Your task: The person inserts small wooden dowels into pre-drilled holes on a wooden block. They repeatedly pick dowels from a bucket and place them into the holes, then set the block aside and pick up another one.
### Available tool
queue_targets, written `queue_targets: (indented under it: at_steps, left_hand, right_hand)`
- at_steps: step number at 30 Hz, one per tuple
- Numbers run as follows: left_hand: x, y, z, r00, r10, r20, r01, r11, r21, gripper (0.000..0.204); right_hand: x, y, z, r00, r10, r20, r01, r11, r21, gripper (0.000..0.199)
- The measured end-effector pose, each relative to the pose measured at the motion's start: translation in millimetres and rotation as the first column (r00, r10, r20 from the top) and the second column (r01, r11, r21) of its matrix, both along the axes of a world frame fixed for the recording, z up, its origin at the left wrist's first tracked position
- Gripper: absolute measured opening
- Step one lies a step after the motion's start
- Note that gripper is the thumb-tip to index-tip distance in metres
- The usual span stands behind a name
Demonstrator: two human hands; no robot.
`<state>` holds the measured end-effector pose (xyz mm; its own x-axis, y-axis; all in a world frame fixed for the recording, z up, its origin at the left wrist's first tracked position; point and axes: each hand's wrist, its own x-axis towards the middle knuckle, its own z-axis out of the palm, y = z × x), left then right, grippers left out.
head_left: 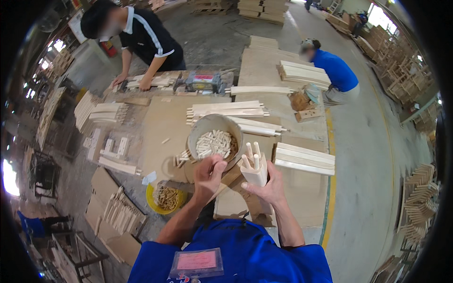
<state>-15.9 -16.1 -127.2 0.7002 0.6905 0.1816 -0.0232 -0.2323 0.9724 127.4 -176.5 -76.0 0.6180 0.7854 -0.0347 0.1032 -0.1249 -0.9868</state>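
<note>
My right hand (270, 187) is wrapped round a small bundle of pale wooden slats (255, 176). Several round dowels (256, 160) stick up from the slats' upper ends. Just left of it, my left hand (209, 175) is closed, thumb and fingers curled together; whatever they hold, if anything, is hidden. Beyond my left hand stands a grey bucket (194, 133) with many short wooden dowels (214, 143) in it. More loose dowels (182, 157) lie against the bucket's left side.
A yellow bucket (150, 200) of dowels stands at lower left. Stacked slats (304, 159) lie to the right, with more slats (226, 109) beyond the grey bucket. Two people work at the far side, one in black (153, 35), one in blue (336, 70).
</note>
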Motion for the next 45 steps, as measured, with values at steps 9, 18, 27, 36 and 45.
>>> queue_targets:
  at_steps: [9, 18, 27, 36, 45]
  left_hand:
    - [-59.5, -21.1, -129.1, 0.627, 0.054, -0.777, 0.336, 0.881, 0.332, 0.053]
    - [-60.3, -10.4, 103.2, 0.999, -0.048, 0.006, 0.048, 0.983, -0.176, 0.03]
    - [-67.9, 36.4, 140.4, 0.915, -0.316, -0.249, 0.338, 0.94, 0.046, 0.022]
    - [-47.6, 19.2, 161.7, 0.798, -0.253, -0.546, 0.413, 0.89, 0.191, 0.029]
    - [-41.9, 29.6, 115.0, 0.833, -0.178, -0.524, 0.485, 0.691, 0.536, 0.048]
  right_hand:
    - [28.3, -42.5, -11.2, 0.978, -0.164, 0.127, 0.158, 0.986, 0.05, 0.071]
    - [26.7, -61.5, -25.4, 0.917, -0.237, 0.322, 0.276, 0.958, -0.078, 0.067]
    - [20.5, -41.5, -6.5, 0.917, -0.207, 0.341, 0.226, 0.974, -0.016, 0.068]
    - [21.9, -40.6, 2.4, 0.915, -0.117, 0.387, 0.105, 0.993, 0.053, 0.068]
    - [33.8, -47.0, 10.6, 0.903, -0.102, 0.417, 0.087, 0.995, 0.055, 0.069]
